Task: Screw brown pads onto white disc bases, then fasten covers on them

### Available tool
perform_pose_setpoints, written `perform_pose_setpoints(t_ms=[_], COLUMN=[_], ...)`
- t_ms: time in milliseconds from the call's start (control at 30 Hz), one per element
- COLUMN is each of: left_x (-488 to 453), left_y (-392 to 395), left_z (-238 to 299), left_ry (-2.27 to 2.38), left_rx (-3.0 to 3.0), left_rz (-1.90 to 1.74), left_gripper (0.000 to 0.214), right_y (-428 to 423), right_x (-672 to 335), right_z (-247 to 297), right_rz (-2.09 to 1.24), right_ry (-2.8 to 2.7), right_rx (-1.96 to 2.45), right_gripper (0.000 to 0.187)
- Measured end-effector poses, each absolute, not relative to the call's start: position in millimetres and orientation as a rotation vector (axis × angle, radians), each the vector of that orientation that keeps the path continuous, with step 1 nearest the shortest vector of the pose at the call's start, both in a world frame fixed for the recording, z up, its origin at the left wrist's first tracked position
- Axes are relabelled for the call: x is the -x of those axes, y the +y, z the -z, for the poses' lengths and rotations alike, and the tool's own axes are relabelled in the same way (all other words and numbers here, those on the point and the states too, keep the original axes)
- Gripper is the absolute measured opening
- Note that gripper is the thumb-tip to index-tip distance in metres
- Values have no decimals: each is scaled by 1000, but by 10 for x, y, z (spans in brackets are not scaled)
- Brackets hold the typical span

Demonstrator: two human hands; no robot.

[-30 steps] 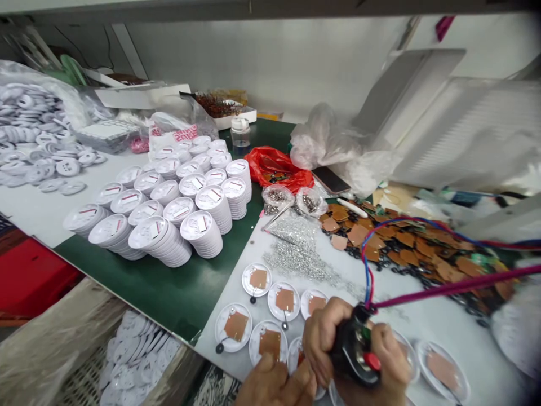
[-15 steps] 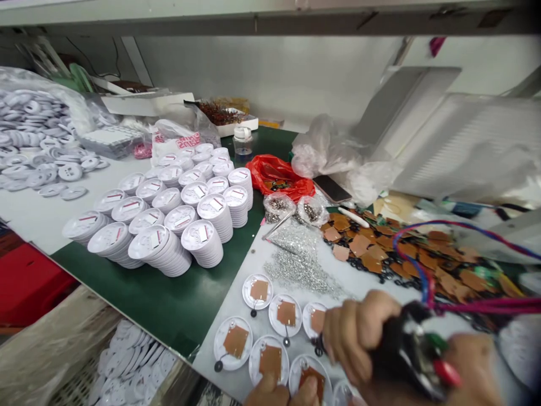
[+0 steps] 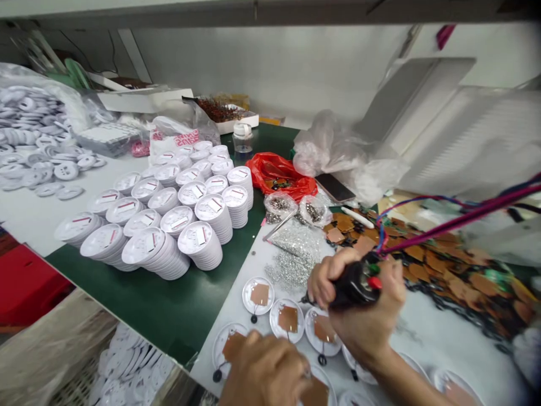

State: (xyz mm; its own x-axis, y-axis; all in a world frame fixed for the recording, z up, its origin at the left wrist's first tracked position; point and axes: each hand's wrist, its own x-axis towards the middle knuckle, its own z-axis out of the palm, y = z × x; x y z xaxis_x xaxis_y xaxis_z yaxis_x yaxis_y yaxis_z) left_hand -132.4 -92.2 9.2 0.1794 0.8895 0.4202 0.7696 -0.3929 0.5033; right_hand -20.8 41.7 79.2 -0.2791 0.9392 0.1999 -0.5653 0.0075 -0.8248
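Note:
My right hand (image 3: 363,316) is wrapped round a black electric screwdriver (image 3: 349,290) with a red and a green button on its end. Its tip points left, just above the small white round covers. One white cover (image 3: 274,321) carries a brown square board (image 3: 288,319); others around it look alike, several with a small black disc on a wire. Over the nearest covers is my left hand (image 3: 268,369), blurred, its fingers curled together and partly hiding the boards beneath. Whatever those fingers hold, if anything, is hidden. Loose silvery screws (image 3: 291,256) lie beyond both hands.
Stacks of white round covers (image 3: 198,242) stand on the green mat at left. Brown boards with black parts (image 3: 456,276) are heaped at right. A red bag (image 3: 281,175), a phone (image 3: 335,187) and a bottle (image 3: 243,141) sit behind. Red and blue cables (image 3: 456,223) cross above the heap.
My right hand has carried the screwdriver up and to the left, its cables shifting with it. The left hand has come up from the nearest boards and now covers some of them.

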Motion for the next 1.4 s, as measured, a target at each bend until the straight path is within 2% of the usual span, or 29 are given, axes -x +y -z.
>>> perform_pose_setpoints(t_ms=[33,133,233,367,567,667,800,967,1400], left_x=[1382,1471,1455,1397,1213,1076,887,674,758], left_y=[-847,-637,-505,-476,-508,-556,-747,-1004,-1022], left_z=[-159,-280,-268,-234,-305,-315,-183,122,299], left_ry=[1670,1746,1640,1433,1108,1101,1272,1267,1182], left_rx=[-2179,-2055,-2057,-2040,-2009,-1969,-2339,-2815,-2914], left_rz=[-949,-829,-876,-914,-995,-1019,-1045,-1115,-832], left_gripper=[8,25,10,9,27,33,38,24,24], right_y=[394,313,230,160,95,-2,-161,-256,-302], right_x=[178,85,-15,-174,-498,-691,-969,-1162,-1159], right_z=[-857,-1008,-1084,-1136,-1253,-1274,-1172,-1045,-973], right_rz=[-1591,-1649,-1684,-1680,-1805,-1831,-1838,-1755,-1734], right_ry=[-1021,-1007,-989,-962,-989,-1001,-1056,-1040,-967], right_rx=[491,467,486,483,429,461,527,593,592], right_gripper=[56,56,58,59,57,58,60,59,58])
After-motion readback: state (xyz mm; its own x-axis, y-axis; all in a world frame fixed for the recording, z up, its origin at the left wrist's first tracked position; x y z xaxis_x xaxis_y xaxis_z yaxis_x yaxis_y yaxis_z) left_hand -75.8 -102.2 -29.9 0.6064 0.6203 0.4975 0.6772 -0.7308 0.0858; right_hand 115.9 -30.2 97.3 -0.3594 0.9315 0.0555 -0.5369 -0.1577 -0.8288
